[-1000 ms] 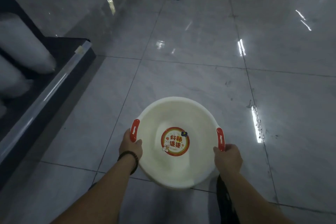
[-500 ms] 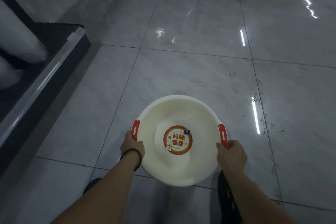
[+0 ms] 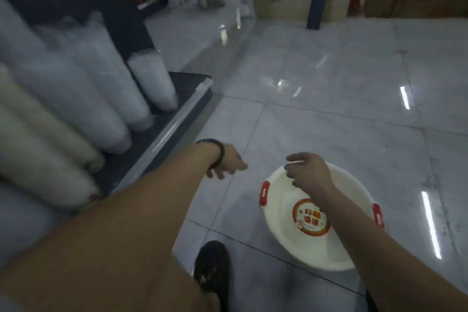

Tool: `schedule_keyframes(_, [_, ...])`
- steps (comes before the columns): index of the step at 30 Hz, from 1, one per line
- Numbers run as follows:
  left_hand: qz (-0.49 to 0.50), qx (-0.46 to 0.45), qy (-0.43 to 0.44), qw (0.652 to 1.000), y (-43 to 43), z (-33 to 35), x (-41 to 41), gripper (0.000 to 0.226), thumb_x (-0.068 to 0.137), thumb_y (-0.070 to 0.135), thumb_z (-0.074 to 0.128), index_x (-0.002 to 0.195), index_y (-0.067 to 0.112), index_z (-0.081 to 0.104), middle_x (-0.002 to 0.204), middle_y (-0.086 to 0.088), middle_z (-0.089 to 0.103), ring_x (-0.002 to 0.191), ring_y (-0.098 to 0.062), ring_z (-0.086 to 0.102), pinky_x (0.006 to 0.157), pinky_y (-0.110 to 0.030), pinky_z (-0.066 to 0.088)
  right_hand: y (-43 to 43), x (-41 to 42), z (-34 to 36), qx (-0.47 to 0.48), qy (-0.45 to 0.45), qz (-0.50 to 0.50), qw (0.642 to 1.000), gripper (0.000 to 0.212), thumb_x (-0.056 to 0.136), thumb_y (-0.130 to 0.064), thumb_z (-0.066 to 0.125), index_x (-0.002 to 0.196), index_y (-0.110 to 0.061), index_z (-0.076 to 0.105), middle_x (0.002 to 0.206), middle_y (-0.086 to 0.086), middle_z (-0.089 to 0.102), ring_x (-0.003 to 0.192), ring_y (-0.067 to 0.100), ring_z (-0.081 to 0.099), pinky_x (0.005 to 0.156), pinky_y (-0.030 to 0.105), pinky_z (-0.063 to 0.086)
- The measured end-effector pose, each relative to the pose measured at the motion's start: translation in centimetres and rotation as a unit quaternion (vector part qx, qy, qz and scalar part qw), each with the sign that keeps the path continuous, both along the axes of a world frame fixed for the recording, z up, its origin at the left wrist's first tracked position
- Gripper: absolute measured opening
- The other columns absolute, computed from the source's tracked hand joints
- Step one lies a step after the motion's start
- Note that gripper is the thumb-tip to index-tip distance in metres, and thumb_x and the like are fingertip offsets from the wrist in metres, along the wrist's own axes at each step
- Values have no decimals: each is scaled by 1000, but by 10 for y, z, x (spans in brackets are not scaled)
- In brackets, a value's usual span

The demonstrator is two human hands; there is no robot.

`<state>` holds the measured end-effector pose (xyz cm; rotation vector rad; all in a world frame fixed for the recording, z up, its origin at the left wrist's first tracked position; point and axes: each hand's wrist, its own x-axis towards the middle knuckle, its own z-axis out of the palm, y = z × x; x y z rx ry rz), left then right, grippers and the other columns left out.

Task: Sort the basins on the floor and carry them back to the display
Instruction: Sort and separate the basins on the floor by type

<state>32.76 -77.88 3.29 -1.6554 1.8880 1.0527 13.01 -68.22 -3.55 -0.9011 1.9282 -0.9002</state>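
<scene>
- Locate the basin [image 3: 283,235] on the floor [image 3: 329,114], near right, mouth up, just right of the shoe [image 3: 211,266].
- Read the left grip [image 3: 225,162] as slack and empty: fingers loosely bent, over bare floor, left of the basin and apart from it.
- Read the right grip [image 3: 309,172] as slack too, fingers slightly curled round nothing, hovering over the far left rim. Cannot tell contact with the rim through the motion blur.
- Expect tipping from a one-sided lift, with only one grip near the rim and neither on a handle. Likely result: a slip or a clatter on the glossy tile.
- Guard against a kick from the shoe, close at near left.
- Keep elbows and basin edge clear of the display shelf [image 3: 188,86] at left and of the white stacks [image 3: 152,83] leaning on it, to avoid toppling them.
- Treat the basin as round, without a true long axis. Take the line through the two red handles [image 3: 264,192] as the working axis, running left to right and slanting nearer on the right.
- Note the sticker [image 3: 311,218] in the bottom, apparently with its lettering upright toward the near side.
</scene>
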Motion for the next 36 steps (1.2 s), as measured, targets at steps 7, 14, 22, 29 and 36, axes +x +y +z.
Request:
schedule_keyframes(7, [75,-222,183,955,97,112,171,22,98,36,60,116,24,67,104,7,74,85,-12,75,85,-38,61,16,176,147,-49,15,333,941,13,96,-17,65,107,-19,72,94,-1,79,86,17,77,82,39,64])
schedule_keyframes(14, [329,-221,189,898,257,82,363,10,99,28,61,102,25,70,96,2,76,84,-17,74,76,-35,62,81,357,201,-111,203,574,786,17,97,-37,65,106,-25,72,93,-9,70,87,14,67,65,23,47])
schedule_keyframes(22, [769,-4,233,595,467,-85,447,25,98,21,63,119,7,62,106,-15,65,88,-34,66,77,-43,56,212,489,73,114,117,664,729,30,101,-34,61,120,-11,68,110,14,74,88,25,72,70,35,59])
schedule_keyframes(29, [847,37,246,470,530,-174,445,45,97,20,66,137,2,53,141,-17,54,127,-42,51,108,-53,45,282,478,2,169,187,709,658,25,97,-26,61,113,-9,72,112,10,73,99,26,70,82,32,54])
schedule_keyframes(36, [898,47,343,272,540,-197,445,50,90,23,71,133,7,50,122,-20,59,117,-47,55,94,-58,52,272,453,4,209,205,699,652,29,101,-27,55,119,-7,67,108,15,75,95,28,77,73,34,58])
